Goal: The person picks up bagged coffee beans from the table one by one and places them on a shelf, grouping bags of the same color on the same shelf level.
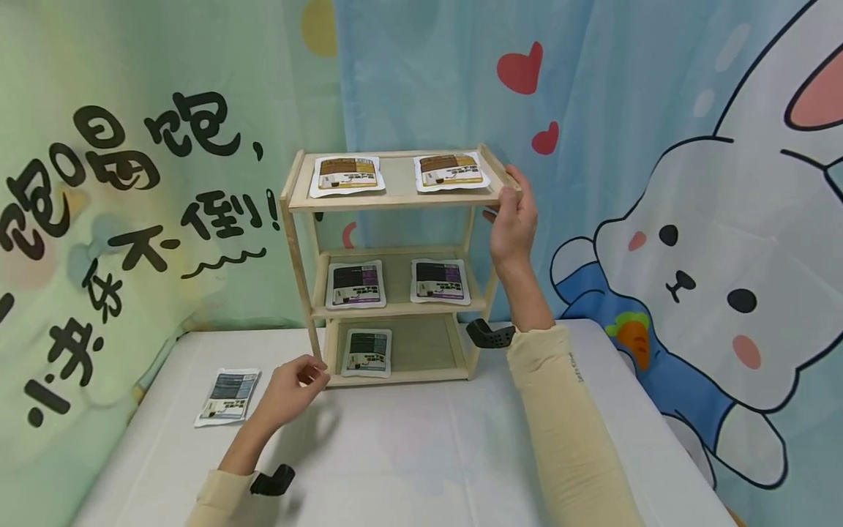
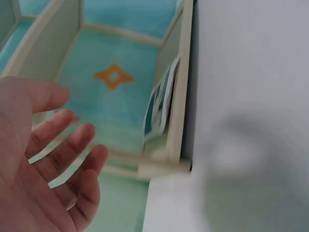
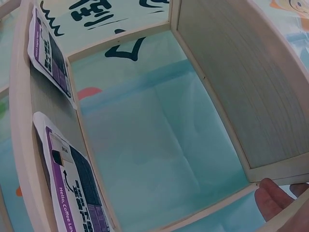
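Note:
A three-tier wooden shelf (image 1: 395,199) stands on a white-covered table. My right hand (image 1: 515,227) grips its top right corner, thumb on the front edge; in the right wrist view the fingertips (image 3: 273,198) show beneath the top board. Beside the lower left upright is my left hand (image 1: 293,388), its fingers loosely bent with nothing between them. Two brown-and-yellow-labelled packets (image 1: 347,176) lie on the top tier. Two purple-labelled packets (image 1: 356,284) sit on the middle tier. On the bottom tier, at left, is one dark-blue-labelled packet (image 1: 367,353).
Another blue-labelled packet (image 1: 228,397) lies on the white tablecloth (image 1: 408,454), left of the shelf. A printed curtain (image 1: 421,80) with lettering, hearts and a rabbit hangs close behind the table. Each wrist carries a black device (image 1: 273,481).

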A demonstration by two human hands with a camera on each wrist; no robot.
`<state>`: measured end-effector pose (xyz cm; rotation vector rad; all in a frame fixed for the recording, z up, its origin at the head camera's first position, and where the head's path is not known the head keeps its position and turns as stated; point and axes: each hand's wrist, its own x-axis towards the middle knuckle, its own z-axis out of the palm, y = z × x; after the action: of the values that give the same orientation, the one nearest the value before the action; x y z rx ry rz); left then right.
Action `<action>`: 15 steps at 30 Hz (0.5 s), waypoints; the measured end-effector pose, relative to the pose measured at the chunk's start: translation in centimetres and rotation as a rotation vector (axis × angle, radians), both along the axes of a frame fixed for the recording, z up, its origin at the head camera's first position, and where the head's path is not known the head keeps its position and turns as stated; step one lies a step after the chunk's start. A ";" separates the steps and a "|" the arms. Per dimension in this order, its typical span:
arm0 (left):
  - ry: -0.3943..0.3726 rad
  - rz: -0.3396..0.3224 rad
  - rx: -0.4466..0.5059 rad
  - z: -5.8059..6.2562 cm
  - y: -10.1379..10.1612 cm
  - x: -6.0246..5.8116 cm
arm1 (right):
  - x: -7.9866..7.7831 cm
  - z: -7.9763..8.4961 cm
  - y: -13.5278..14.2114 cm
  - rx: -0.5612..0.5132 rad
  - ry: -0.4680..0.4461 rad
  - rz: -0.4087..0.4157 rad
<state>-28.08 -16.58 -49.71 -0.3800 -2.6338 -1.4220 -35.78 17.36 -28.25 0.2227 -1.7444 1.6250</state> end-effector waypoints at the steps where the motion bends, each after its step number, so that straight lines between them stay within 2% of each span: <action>1: -0.010 0.011 -0.013 0.1 -0.7 0.2 | 0.0 0.0 0.0 0.001 -0.005 0.000; 7: -0.003 0.117 -0.088 0.3 -5.4 0.7 | -0.1 0.2 0.0 -0.004 -0.009 -0.005; 15: -0.077 0.227 -0.124 -1.0 -10.5 1.1 | -0.2 0.0 -0.2 -0.020 -0.020 0.019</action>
<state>-26.96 -27.09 -50.69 -0.0361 -2.7290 -1.2315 -35.99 17.18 -28.23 0.2150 -1.7449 1.6628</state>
